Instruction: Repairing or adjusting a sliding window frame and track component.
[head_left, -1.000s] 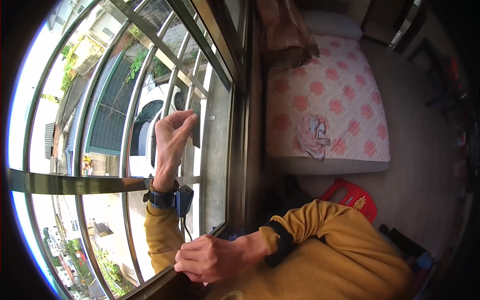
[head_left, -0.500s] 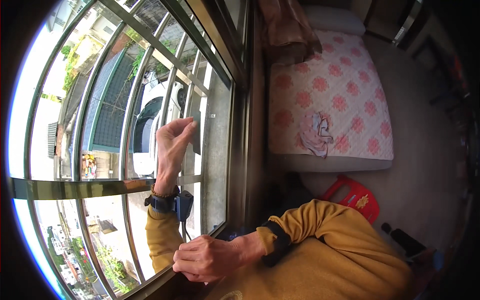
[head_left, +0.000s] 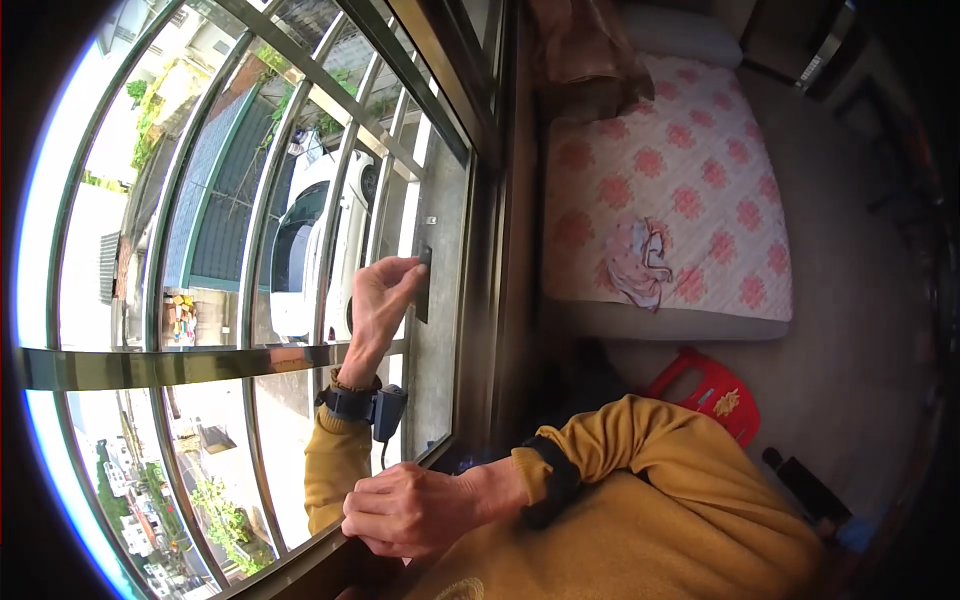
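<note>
My left hand [head_left: 383,297] is raised against the window pane, fingers pinched on the dark latch handle [head_left: 423,285] of the sliding window frame [head_left: 470,300]. A dark wrist strap with a small device [head_left: 365,405] sits on that wrist. My right hand [head_left: 405,510] rests in a loose fist on the lower window sill [head_left: 290,565], holding nothing I can see. Both sleeves are mustard yellow.
Metal security bars [head_left: 190,360] run across outside the glass, with a white car [head_left: 310,240] and a street below. To the right stands a bed with a pink flowered cover [head_left: 680,190] and a crumpled cloth [head_left: 640,262]. A red plastic stool [head_left: 705,390] stands on the grey floor.
My left hand has moved right along the pane and closed on the latch handle. My right hand has stayed on the sill.
</note>
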